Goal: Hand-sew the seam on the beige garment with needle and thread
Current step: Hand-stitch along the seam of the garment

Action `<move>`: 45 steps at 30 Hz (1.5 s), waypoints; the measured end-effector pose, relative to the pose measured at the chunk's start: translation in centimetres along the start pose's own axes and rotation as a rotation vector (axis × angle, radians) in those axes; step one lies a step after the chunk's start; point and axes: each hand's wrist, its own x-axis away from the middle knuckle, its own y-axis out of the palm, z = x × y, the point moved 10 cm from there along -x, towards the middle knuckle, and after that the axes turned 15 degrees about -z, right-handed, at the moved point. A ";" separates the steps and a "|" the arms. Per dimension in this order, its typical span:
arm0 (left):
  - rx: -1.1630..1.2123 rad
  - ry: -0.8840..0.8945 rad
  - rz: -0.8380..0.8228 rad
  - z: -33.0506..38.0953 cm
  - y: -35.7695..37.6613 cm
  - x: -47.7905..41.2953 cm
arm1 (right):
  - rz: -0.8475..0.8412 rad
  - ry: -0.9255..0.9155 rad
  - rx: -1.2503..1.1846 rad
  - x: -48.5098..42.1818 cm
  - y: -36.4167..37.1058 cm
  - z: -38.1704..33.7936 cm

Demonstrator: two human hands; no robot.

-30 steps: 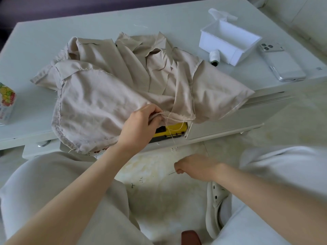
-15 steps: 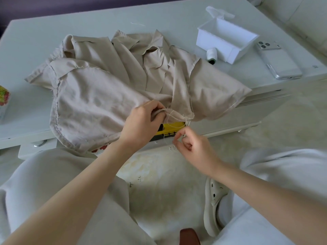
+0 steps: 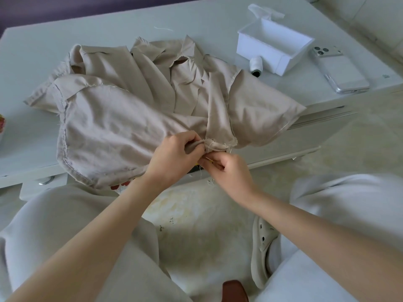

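So the beige garment [image 3: 122, 131] is bunched up on the table [image 3: 65, 35], with its raw seam edge [image 3: 218, 146] over the table's near edge. Left hand [image 3: 174, 155] pinches that edge. Right hand [image 3: 229, 173], touching it just below, has its fingers curled, pinching the needle [image 3: 209, 159].

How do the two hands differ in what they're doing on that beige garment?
The left hand grips a bunched fold of the beige garment; the right hand pinches what looks like the needle. The left hand rests on the garment; the right hand sits below its edge. Both are curled, working the same spot.
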 end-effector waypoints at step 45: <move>0.039 0.047 0.120 -0.1 -2.0 0.4 | 0.091 -0.464 0.630 2.7 0.0 -5.5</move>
